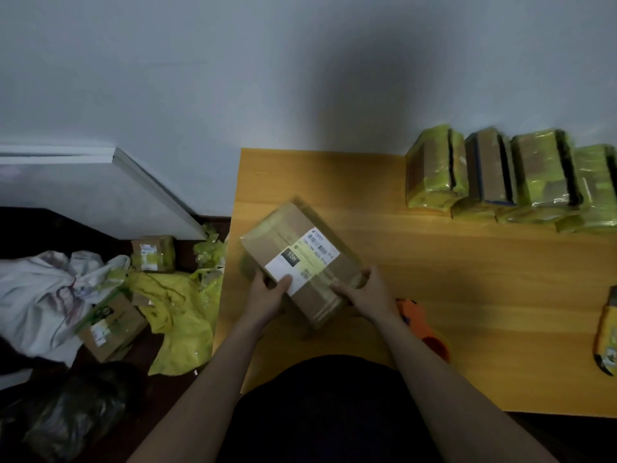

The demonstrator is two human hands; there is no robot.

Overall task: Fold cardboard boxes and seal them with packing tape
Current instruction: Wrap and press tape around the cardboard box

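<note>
Cardboard box (302, 259) between left hand (267, 295), right hand (369, 292)

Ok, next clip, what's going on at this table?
A person holds a cardboard box with both hands over a wooden table: the left hand grips its near left edge, thumb on the white shipping label, and the right hand grips its near right end. The box looks closed and taped. Several boxes wrapped in yellow-green tape stand at the table's far right.

Both forearms extended forward, left hand (269, 294) fingers curled in a grip, thumb on top, right hand (369, 289) likewise gripping, converging inward
</note>
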